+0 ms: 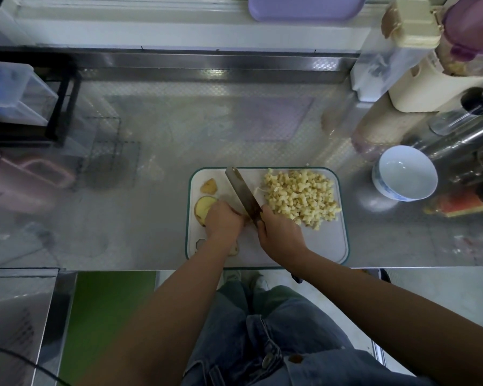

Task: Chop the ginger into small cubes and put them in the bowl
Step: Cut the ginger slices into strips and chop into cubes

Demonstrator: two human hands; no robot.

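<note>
Chopping is well along: a heap of ginger cubes (301, 196) lies just right of the right hand (276, 232), which grips the cleaver (241, 192). The left hand (223, 221) curls over a ginger piece largely hidden beneath it. Uncut ginger slices (204, 207) wait to its left. The bowl (402, 174), far right and off the cutting board (326, 240), holds nothing; the tabletop (151, 218) edge runs just behind both wrists.

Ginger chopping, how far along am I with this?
Mostly done: a large pile of cubes sits on the right of the cutting board. In hand: the right hand grips the knife while the left hand holds a ginger piece at the blade. Left: uncut ginger slices on the board's left, and the bowl is empty.
</note>
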